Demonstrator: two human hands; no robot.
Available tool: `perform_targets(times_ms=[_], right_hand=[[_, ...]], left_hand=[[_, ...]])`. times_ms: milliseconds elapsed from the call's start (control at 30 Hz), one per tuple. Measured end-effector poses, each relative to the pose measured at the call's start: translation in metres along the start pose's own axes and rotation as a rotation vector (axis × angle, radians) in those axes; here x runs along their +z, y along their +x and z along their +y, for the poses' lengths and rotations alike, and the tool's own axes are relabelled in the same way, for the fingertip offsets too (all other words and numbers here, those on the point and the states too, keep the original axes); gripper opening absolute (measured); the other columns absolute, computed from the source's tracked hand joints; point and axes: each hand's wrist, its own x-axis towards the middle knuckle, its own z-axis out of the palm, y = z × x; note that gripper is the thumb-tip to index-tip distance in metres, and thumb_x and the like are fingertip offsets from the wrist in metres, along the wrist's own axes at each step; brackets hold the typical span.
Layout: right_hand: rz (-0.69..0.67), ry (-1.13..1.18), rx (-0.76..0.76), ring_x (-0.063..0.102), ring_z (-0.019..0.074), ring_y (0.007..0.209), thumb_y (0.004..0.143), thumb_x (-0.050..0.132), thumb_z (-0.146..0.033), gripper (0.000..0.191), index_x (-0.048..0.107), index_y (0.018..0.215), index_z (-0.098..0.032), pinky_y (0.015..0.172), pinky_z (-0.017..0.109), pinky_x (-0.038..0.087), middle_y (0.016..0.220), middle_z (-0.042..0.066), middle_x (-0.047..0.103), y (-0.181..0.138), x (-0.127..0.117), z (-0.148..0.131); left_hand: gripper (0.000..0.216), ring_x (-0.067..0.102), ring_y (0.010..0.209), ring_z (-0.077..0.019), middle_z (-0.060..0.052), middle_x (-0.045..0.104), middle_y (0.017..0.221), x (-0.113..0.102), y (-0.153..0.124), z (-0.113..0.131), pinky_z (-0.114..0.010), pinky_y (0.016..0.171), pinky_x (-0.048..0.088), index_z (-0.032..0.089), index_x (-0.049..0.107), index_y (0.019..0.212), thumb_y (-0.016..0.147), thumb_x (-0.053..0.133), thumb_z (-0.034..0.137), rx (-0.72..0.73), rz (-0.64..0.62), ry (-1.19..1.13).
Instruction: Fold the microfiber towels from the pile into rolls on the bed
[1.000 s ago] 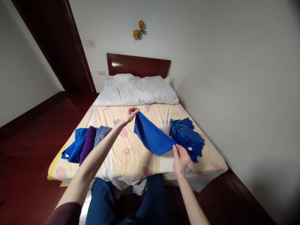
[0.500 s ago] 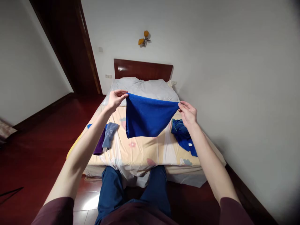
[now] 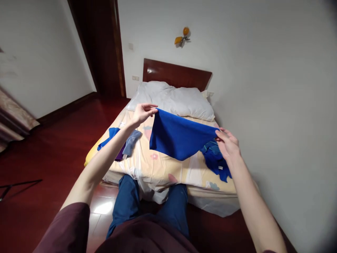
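Observation:
A blue cloth [image 3: 179, 137] hangs stretched in the air above the foot of the bed [image 3: 158, 168]. My left hand [image 3: 142, 113] pinches its upper left corner. Its right corner is pinched by my right hand [image 3: 228, 144], which sits a little lower. Under my right hand a heap of blue clothes [image 3: 216, 160] lies on the sheet. Folded pieces in blue, purple and grey [image 3: 123, 144] lie on the bed's left side, partly hidden by my left forearm.
White pillows [image 3: 173, 100] lie against a dark wooden headboard [image 3: 176, 73]. The bed stands along the white wall on the right. Dark red floor [image 3: 52, 147] spreads to the left, with a dark doorway [image 3: 105, 45] behind. My legs stand at the bed's foot.
Both hands lifted the blue cloth off the bed and spread it in the air. Since half a second ago my right hand has dropped lower, tilting the cloth, and the view has turned left.

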Motion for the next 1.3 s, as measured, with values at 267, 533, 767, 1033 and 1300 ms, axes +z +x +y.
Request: perform_targets(times_ms=[267, 533, 767, 1033, 1300], right_hand=[[-0.024, -0.102, 0.258, 0.062, 0.0120, 0.069, 0.040, 0.099, -0.032, 0.055, 0.064, 0.081, -0.021, 0.064, 0.022, 0.054, 0.076, -0.001, 0.062, -0.081, -0.055, 0.005], [-0.138, -0.053, 0.551, 0.052, 0.0073, 0.061, 0.052, 0.096, -0.030, 0.043, 0.066, 0.081, -0.020, 0.054, 0.017, 0.047, 0.072, -0.004, 0.058, -0.126, -0.060, 0.034], [-0.152, -0.006, 0.531, 0.051, 0.0079, 0.058, 0.052, 0.095, -0.034, 0.042, 0.067, 0.078, -0.017, 0.049, 0.018, 0.041, 0.063, -0.003, 0.058, -0.070, -0.034, 0.081], [0.042, -0.044, 0.122, 0.059, 0.0104, 0.061, 0.044, 0.095, -0.040, 0.049, 0.065, 0.077, -0.017, 0.050, 0.019, 0.041, 0.068, 0.000, 0.066, 0.043, 0.027, 0.108], [-0.045, -0.152, -0.176, 0.062, 0.0128, 0.070, 0.066, 0.083, -0.045, 0.039, 0.066, 0.088, -0.017, 0.066, 0.025, 0.049, 0.079, 0.002, 0.068, 0.035, 0.009, 0.123]], left_hand=[[0.039, 0.063, 0.060, -0.0149, -0.006, 0.073, 0.075, -0.012, -0.102, 0.009, -0.028, 0.059, 0.054, 0.013, 0.076, 0.096, 0.070, 0.081, 0.043, -0.228, -0.150, -0.007], [0.034, 0.060, 0.057, -0.0127, -0.007, 0.073, 0.076, -0.019, -0.173, -0.019, -0.024, 0.052, 0.049, 0.013, 0.075, 0.087, 0.070, 0.081, 0.041, -0.491, -0.164, 0.018], [0.045, 0.059, 0.058, -0.0116, -0.005, 0.069, 0.072, -0.016, -0.130, -0.090, -0.022, 0.051, 0.045, 0.013, 0.074, 0.096, 0.066, 0.083, 0.046, -0.551, -0.077, -0.070], [0.055, 0.060, 0.060, -0.0120, -0.003, 0.068, 0.067, 0.011, -0.007, -0.115, -0.024, 0.059, 0.048, 0.009, 0.068, 0.108, 0.066, 0.083, 0.041, -0.241, 0.092, -0.014], [0.061, 0.067, 0.080, -0.0177, -0.008, 0.076, 0.093, 0.000, -0.022, -0.117, -0.027, 0.071, 0.050, 0.015, 0.062, 0.130, 0.081, 0.069, 0.051, 0.074, 0.072, 0.288]])
